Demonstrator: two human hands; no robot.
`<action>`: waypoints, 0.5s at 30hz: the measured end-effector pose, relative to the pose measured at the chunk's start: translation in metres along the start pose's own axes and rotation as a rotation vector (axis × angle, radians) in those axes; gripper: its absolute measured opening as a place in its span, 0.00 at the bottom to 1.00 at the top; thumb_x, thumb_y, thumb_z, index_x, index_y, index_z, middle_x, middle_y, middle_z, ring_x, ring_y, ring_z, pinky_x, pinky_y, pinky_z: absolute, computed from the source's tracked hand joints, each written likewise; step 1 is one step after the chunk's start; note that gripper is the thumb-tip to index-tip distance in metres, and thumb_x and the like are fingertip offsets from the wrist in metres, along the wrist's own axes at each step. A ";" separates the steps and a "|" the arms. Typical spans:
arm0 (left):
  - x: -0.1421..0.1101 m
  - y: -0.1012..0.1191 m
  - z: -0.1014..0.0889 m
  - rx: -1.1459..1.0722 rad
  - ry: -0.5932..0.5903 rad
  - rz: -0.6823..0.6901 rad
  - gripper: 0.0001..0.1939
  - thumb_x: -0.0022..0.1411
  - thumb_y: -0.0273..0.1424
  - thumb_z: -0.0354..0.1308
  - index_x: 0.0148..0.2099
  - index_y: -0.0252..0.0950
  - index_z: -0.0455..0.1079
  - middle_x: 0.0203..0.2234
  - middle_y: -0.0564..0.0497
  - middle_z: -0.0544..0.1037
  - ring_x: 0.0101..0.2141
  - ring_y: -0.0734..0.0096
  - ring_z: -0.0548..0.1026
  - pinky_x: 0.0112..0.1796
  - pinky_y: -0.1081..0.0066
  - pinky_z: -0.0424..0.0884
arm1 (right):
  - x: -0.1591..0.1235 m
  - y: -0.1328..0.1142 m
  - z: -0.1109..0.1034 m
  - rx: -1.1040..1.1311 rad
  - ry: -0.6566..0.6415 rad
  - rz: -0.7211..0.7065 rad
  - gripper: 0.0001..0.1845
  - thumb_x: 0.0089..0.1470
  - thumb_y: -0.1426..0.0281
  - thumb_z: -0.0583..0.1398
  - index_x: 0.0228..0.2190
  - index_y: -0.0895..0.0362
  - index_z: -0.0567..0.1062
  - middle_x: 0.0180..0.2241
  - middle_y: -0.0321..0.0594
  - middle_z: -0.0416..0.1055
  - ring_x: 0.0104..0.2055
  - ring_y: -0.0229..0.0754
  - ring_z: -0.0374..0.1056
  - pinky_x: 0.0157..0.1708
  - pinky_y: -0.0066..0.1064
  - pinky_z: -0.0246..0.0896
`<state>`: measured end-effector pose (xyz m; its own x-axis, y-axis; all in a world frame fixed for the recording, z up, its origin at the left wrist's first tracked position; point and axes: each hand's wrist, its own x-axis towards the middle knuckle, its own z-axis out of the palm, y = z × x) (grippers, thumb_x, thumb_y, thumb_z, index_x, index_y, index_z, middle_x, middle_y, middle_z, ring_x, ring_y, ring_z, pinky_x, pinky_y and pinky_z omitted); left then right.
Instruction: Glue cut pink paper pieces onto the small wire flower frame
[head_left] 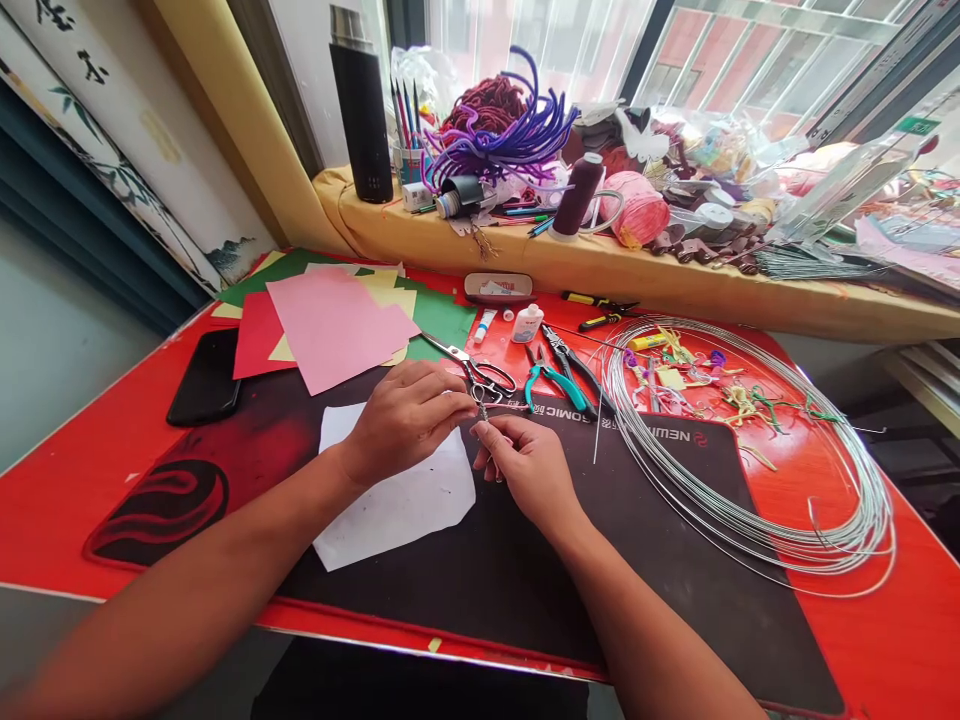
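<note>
Between my two hands is a short twisted piece of silver wire (483, 408) with a small loop at its upper end. My left hand (401, 415) is closed, its thumb and forefinger pinched at the loop. From the right, my right hand (534, 468) pinches the lower end between thumb and fingers. A white sheet of paper (405, 515) lies on the black mat, partly under my left hand. Just beyond the fingertips are scissors (491, 378), teal-handled pliers (559, 380) and longer black-handled pliers (576, 365).
A large coil of silver wire (862, 500) lies on the right, with scraps (742, 400) inside it. Coloured paper (337, 325) and a phone (206, 380) are at the left. Behind are a glue bottle (527, 323) and a crowded sill with a thermos (361, 120) and yarn (634, 207).
</note>
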<state>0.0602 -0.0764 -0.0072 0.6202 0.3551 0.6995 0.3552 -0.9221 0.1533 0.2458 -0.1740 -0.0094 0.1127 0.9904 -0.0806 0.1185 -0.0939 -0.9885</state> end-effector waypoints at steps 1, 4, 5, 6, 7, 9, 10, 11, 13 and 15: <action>0.000 0.000 0.000 -0.001 -0.007 -0.009 0.04 0.75 0.32 0.62 0.44 0.42 0.79 0.40 0.50 0.86 0.42 0.61 0.80 0.46 0.60 0.71 | 0.000 0.000 0.000 0.001 0.003 -0.005 0.16 0.63 0.57 0.64 0.29 0.55 0.80 0.22 0.37 0.77 0.20 0.40 0.67 0.23 0.30 0.60; -0.001 0.000 0.002 0.000 -0.008 -0.022 0.04 0.75 0.32 0.62 0.44 0.42 0.79 0.39 0.50 0.86 0.42 0.60 0.80 0.46 0.60 0.70 | 0.001 0.000 -0.001 0.002 0.007 -0.012 0.16 0.63 0.57 0.64 0.29 0.55 0.80 0.22 0.37 0.77 0.21 0.40 0.67 0.23 0.30 0.60; -0.001 0.000 0.002 -0.002 -0.008 -0.025 0.04 0.74 0.32 0.63 0.44 0.42 0.79 0.39 0.50 0.86 0.42 0.60 0.80 0.46 0.60 0.70 | 0.001 0.000 -0.001 0.002 0.007 -0.010 0.17 0.63 0.57 0.64 0.29 0.54 0.80 0.22 0.37 0.77 0.20 0.40 0.67 0.23 0.30 0.60; -0.001 0.000 0.003 -0.006 -0.009 -0.031 0.05 0.74 0.32 0.63 0.44 0.42 0.79 0.39 0.50 0.86 0.42 0.60 0.80 0.45 0.60 0.70 | 0.001 0.001 -0.001 0.001 0.005 -0.007 0.17 0.63 0.56 0.64 0.29 0.54 0.80 0.22 0.37 0.77 0.20 0.40 0.67 0.23 0.31 0.60; -0.001 0.000 0.003 -0.010 -0.012 -0.039 0.05 0.74 0.32 0.62 0.43 0.42 0.79 0.38 0.50 0.86 0.42 0.60 0.80 0.45 0.60 0.69 | 0.001 0.001 -0.001 -0.001 0.004 -0.003 0.17 0.63 0.56 0.64 0.29 0.54 0.80 0.22 0.37 0.77 0.21 0.40 0.68 0.23 0.31 0.60; -0.001 0.000 0.003 -0.008 -0.018 -0.056 0.06 0.75 0.33 0.62 0.43 0.42 0.79 0.37 0.50 0.85 0.41 0.60 0.80 0.45 0.60 0.69 | 0.001 0.001 -0.001 -0.006 0.004 0.002 0.17 0.63 0.55 0.64 0.29 0.54 0.80 0.22 0.37 0.77 0.21 0.41 0.68 0.23 0.31 0.61; -0.001 0.001 0.003 -0.001 -0.021 -0.061 0.06 0.75 0.33 0.62 0.42 0.42 0.79 0.37 0.50 0.85 0.41 0.61 0.80 0.45 0.60 0.69 | 0.001 0.001 -0.001 -0.008 0.004 0.003 0.17 0.63 0.55 0.64 0.29 0.54 0.80 0.22 0.37 0.77 0.21 0.41 0.68 0.23 0.31 0.61; -0.001 0.001 0.003 0.008 -0.022 -0.061 0.07 0.75 0.33 0.62 0.42 0.42 0.79 0.36 0.50 0.85 0.40 0.61 0.80 0.45 0.60 0.69 | 0.001 0.001 -0.001 -0.008 0.005 0.004 0.17 0.62 0.54 0.65 0.30 0.54 0.80 0.22 0.37 0.77 0.21 0.41 0.68 0.23 0.31 0.61; -0.001 0.002 0.003 0.025 -0.022 -0.052 0.07 0.75 0.33 0.62 0.42 0.42 0.79 0.36 0.51 0.85 0.40 0.61 0.80 0.44 0.60 0.69 | 0.001 0.002 0.000 -0.003 0.008 0.005 0.17 0.62 0.54 0.65 0.30 0.54 0.81 0.22 0.37 0.77 0.21 0.41 0.68 0.23 0.31 0.61; 0.000 0.002 0.003 0.033 -0.018 -0.038 0.06 0.75 0.32 0.62 0.42 0.41 0.78 0.36 0.51 0.85 0.40 0.61 0.80 0.44 0.60 0.69 | 0.001 0.003 0.000 0.002 0.009 0.006 0.17 0.63 0.55 0.65 0.30 0.54 0.81 0.22 0.36 0.77 0.20 0.40 0.68 0.23 0.31 0.61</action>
<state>0.0627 -0.0780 -0.0090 0.6185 0.3927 0.6806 0.4011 -0.9026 0.1563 0.2467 -0.1733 -0.0123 0.1225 0.9888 -0.0853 0.1160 -0.0996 -0.9882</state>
